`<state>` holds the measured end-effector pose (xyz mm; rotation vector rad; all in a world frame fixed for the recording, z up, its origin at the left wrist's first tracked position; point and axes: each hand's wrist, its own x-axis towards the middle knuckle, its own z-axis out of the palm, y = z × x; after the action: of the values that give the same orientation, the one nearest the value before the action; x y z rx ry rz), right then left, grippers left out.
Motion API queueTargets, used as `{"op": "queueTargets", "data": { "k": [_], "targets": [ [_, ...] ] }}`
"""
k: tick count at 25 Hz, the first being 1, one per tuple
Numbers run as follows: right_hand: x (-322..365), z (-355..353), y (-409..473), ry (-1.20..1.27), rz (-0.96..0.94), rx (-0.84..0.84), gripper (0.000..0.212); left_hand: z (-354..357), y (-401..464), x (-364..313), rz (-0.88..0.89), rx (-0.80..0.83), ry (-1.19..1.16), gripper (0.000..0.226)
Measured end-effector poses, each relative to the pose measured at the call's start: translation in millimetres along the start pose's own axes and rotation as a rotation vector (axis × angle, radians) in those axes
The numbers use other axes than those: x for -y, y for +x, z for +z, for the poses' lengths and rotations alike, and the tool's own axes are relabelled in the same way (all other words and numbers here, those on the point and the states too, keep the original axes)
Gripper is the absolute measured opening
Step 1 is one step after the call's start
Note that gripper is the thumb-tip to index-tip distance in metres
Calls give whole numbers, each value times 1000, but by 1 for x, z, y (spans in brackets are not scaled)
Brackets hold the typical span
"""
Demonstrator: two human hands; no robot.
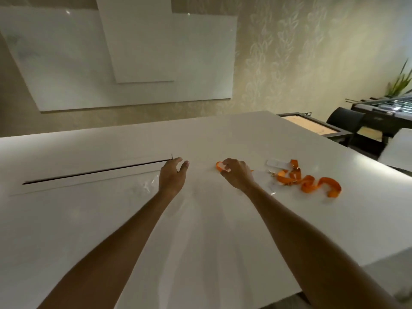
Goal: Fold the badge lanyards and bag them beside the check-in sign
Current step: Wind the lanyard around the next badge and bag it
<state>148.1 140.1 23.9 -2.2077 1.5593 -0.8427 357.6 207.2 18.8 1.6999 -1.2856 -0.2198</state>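
Note:
On the white table point(89, 219), my right hand point(237, 175) pinches a loop of an orange lanyard point(219, 166) at its left end. More orange lanyard strap point(310, 182) lies in loose curls to the right, with metal clips and a white badge holder point(276, 163) beside it. My left hand point(172, 175) hovers with relaxed fingers over the table, holding nothing. A clear plastic bag point(147, 185) lies flat just left of that hand, hard to make out. No check-in sign is in view.
A long dark slot point(95, 171) runs across the tabletop to the left. White panels point(133, 63) hang on the wall behind. At the right stand a dark chair point(343, 119), a foosball table point(383, 110) and a plant point(401, 81). The table's right edge slants toward me.

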Motion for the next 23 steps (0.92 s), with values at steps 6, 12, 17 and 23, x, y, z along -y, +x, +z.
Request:
{"op": "queueTargets", "data": {
  "k": [6,12,17,23],
  "targets": [
    [-83,-49,-18,-15,122,-25,33,77,-19,-52,49,135,-30,42],
    [-147,-82,-25,-88,171,-54,29,151,-15,-95,83,259,-23,42],
    [-185,-104,-6,-152,199,-29,35,208,-2,-118,75,418,49,52],
    [-221,-113,35,-143,204,-2,36,253,15,-122,86,543,269,69]
  ]
}}
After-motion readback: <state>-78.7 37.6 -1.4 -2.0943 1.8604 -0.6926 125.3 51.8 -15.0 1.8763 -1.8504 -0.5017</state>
